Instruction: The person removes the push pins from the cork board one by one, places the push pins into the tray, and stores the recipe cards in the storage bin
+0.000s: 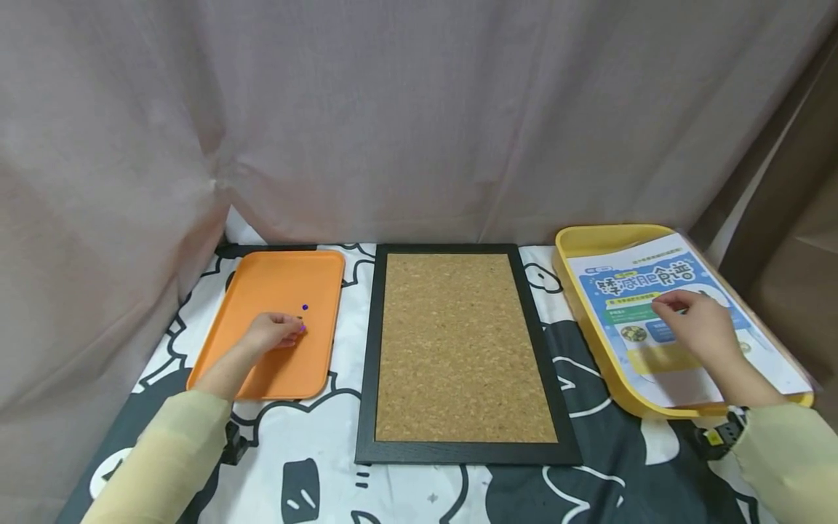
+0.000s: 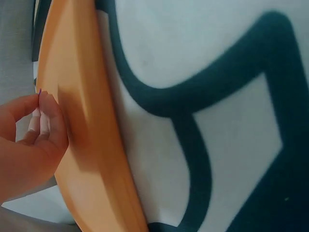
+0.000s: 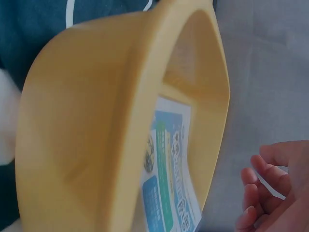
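Observation:
Over the orange tray (image 1: 288,276), my left hand (image 1: 275,332) pinches a small purple pushpin (image 1: 302,329) between thumb and fingertips. Only a thin purple sliver shows at those fingertips in the left wrist view, so its exact shape is hard to tell. A dark blue pushpin (image 1: 305,307) lies on the tray just beyond the hand. On the other side, my right hand (image 1: 703,327) hovers above a printed poster (image 1: 644,273) with blue, green and yellow areas. Its fingers are loosely bent with nothing between them. The poster lies in a yellow bin (image 1: 596,233).
Between the tray and the bin lies a cork board (image 1: 465,349) in a black frame (image 1: 468,453). A patterned black-and-white cloth (image 1: 393,495) covers the table. Grey curtains (image 1: 393,124) hang behind it.

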`<state>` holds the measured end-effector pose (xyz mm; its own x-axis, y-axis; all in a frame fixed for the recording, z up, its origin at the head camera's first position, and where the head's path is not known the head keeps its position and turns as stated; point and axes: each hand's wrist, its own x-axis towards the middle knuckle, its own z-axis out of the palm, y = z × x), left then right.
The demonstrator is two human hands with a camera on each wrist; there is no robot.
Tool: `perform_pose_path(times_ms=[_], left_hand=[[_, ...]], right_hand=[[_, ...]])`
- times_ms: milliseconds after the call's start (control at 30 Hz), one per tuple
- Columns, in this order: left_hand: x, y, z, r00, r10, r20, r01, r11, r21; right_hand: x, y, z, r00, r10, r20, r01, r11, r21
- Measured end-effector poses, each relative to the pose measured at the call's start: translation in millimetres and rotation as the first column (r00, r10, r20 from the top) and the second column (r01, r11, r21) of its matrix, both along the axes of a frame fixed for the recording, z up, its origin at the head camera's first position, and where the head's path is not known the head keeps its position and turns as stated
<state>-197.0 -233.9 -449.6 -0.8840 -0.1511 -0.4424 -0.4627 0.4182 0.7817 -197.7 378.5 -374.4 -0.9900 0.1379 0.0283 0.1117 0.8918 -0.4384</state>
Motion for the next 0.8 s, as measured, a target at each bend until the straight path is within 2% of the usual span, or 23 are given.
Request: perform_pose_path(times_ms=[133,400,533,667,767,800], left_hand=[[1.8,-0.1,-5.0,1.0,-0.005,-0.019,0.004,0.998,-0.06],[8.1,1.8,-4.3,0.999,-0.024,-0.036,0.017,0.983,-0.185],[9.2,2.5,-3.2,0.999,-0.03,-0.021,0.025,0.976,-0.216],[7.7,2.2,3.2,0.998,-0.055,-0.038,0.045,0.974,-0.224],[3.9,1.5,12.2,0.992,-0.09,-0.09,0.067,0.972,-0.227],[2.1,1.7,15.6,0.988,-0.105,-0.118,0.075,0.969,-0.234]], right_hand=[[-0.5,-3.3,0.4,1.0,0.017,0.018,-0.016,1.0,-0.016],[-10.7,6.8,-24.7,1.0,0.01,-0.013,-0.01,1.0,-0.004],[-7.4,-1.4,-21.3,1.0,0.015,0.025,-0.014,1.0,-0.024],[-3.2,-7.3,-15.2,0.998,0.05,0.03,-0.05,0.999,-0.02],[-2.6,-10.6,-12.5,0.997,0.075,0.02,-0.075,0.997,-0.02],[-3.7,-12.3,-13.4,0.999,0.05,0.016,-0.05,0.999,-0.008]])
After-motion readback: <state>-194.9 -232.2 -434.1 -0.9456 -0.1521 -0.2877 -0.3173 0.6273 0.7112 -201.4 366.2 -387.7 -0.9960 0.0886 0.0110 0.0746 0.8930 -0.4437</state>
